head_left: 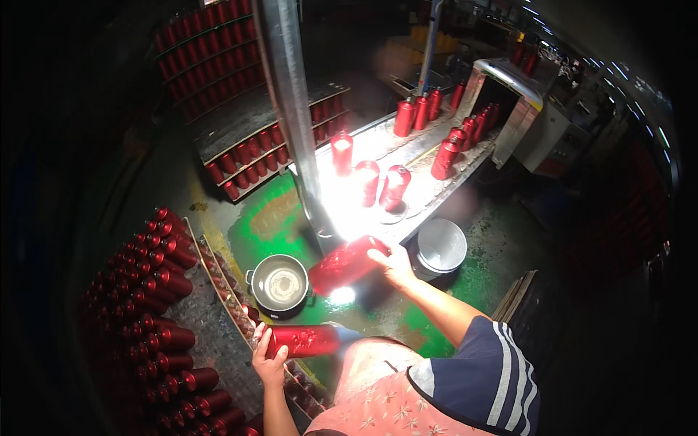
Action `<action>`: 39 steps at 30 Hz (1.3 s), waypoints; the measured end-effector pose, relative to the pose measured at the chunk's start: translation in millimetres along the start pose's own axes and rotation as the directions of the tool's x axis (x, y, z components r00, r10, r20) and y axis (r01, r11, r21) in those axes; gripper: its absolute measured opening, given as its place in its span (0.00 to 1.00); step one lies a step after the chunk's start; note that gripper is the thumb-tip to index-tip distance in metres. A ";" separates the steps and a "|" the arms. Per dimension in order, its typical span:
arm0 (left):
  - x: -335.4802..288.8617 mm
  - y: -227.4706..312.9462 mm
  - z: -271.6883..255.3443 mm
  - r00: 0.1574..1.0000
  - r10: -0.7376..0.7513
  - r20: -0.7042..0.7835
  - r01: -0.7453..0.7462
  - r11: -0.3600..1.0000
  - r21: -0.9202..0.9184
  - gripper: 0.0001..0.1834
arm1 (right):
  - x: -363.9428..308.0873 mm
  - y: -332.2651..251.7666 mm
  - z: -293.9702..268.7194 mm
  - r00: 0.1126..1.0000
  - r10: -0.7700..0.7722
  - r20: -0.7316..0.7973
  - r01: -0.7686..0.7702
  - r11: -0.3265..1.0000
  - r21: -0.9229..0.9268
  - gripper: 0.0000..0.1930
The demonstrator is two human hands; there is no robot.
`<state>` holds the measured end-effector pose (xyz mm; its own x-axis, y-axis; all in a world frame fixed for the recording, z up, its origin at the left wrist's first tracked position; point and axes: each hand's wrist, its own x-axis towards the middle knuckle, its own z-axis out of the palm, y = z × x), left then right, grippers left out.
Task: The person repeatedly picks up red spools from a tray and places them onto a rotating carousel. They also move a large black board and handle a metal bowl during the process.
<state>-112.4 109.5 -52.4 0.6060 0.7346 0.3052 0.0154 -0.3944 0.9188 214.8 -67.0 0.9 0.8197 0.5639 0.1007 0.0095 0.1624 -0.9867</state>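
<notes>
My left hand (269,357) is closed around one end of a shiny red metal bottle (304,340), which lies almost level in front of my apron (378,407). Farther forward, my right hand (396,267) grips a second red metal bottle (345,267) near its end, tilted with its other end down to the left. Beyond it, under a very bright light, several red bottles stand on a conveyor table (414,156), among them one bottle (395,187) at the near end. Glare washes out part of that surface.
A two-handled metal pot (256,285) and a white bucket (460,251) stand on the green floor (254,236). A metal post (291,94) rises beside the conveyor, which runs into a metal tunnel (476,91). Many red bottles (173,338) lie stacked at left; racks (247,156) hold more.
</notes>
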 end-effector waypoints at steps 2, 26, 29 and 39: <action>12.0 16.5 48.0 0.994 -0.050 0.100 0.066 0.983 -0.169 0.30 | -8.5 -2.0 -70.5 0.987 -0.027 -0.158 0.037 0.997 0.063 0.28; 234.8 126.0 694.6 0.442 -0.300 0.846 -0.032 0.937 0.349 0.14 | 171.6 178.1 -522.6 0.821 0.521 0.233 -0.241 -0.054 0.969 0.25; 257.7 147.3 712.9 0.396 -0.379 0.837 0.047 0.918 0.394 0.17 | 177.2 201.7 -532.8 0.767 0.623 0.156 -0.182 -0.022 0.983 0.31; 275.2 130.6 729.1 0.375 -0.317 0.871 0.078 0.947 0.312 0.15 | 202.1 155.1 -562.7 0.860 0.469 0.202 -0.209 -0.038 0.977 0.30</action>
<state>636.3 -142.3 -30.9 0.9151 -0.0800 -0.3952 0.3097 -0.4882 0.8160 704.2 -383.5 -203.6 0.5933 0.7245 -0.3509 -0.7312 0.6674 0.1415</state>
